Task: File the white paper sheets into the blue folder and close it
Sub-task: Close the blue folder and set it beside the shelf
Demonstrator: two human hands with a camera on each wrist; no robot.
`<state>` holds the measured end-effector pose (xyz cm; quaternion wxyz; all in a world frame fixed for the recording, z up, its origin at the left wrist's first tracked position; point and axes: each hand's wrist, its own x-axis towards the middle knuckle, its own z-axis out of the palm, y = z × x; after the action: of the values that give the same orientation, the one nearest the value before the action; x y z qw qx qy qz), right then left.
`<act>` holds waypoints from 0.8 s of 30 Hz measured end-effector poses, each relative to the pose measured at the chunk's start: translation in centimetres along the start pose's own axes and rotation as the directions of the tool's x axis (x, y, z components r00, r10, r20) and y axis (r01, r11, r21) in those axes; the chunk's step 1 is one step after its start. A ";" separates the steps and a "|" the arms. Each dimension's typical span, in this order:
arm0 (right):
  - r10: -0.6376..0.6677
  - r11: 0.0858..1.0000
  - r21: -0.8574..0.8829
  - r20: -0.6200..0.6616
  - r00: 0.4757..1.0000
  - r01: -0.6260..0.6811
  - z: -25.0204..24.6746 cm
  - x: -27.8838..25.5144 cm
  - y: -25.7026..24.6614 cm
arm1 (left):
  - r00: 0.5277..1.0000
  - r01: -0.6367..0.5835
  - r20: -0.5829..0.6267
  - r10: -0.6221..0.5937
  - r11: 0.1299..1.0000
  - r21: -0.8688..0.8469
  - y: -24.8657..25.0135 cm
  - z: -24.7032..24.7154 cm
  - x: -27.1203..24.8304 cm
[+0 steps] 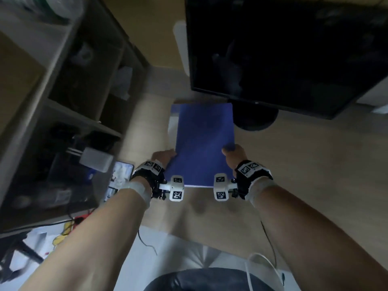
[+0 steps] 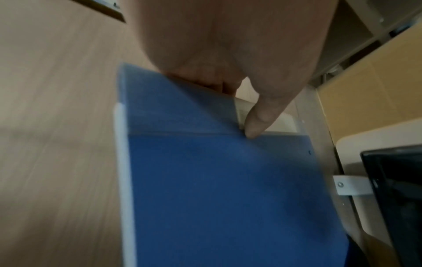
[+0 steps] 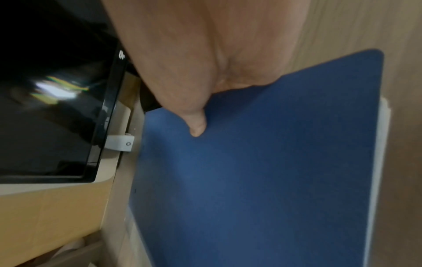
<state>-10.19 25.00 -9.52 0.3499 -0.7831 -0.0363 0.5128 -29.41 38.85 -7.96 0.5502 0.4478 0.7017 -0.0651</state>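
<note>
Blue folder (image 1: 204,143) at 12 o'clock on desk (image 1: 304,164), cover down. Left hand (image 1: 163,157) and right hand (image 1: 234,156) pinch near corners. White paper sheets (image 1: 171,131) poke out at 9; could slip or crease.

1 flat blue plastic folder (image 1: 204,141) is in view, with white paper sheets (image 1: 172,127) edging out along 1 side, too thin to count. 2 bare hands: left hand (image 1: 163,157), right hand (image 1: 234,157). 1 black flat monitor (image 1: 283,51), 1 pale wooden desk (image 1: 304,164).
</note>
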 end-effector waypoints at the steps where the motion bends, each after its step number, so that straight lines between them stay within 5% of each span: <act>1: 0.005 1.000 0.014 -0.015 1.000 -0.005 1.2 0.6 -0.8 | 1.000 -0.002 0.002 0.002 0.999 0.033 0.2 -1.1 0.5; 7: 0.002 1.000 -0.007 -0.076 0.997 -0.003 5.2 4.9 -4.2 | 0.993 0.089 0.068 -0.094 0.993 0.071 0.3 -5.0 3.3; 17: 0.256 0.947 -0.229 0.114 0.960 -0.226 6.6 0.7 -3.2 | 1.000 -0.021 -0.014 0.021 1.000 0.022 0.1 -5.8 4.9; 24: 0.242 0.969 0.011 0.151 0.958 -0.247 9.2 0.9 -4.9 | 0.993 0.007 -0.114 -0.027 0.984 -0.175 1.2 -8.0 6.0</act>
<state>-15.89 33.80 -9.46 0.2919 -0.7359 0.0423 0.6095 -34.23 47.58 -9.36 0.5452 0.3950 0.7392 0.0181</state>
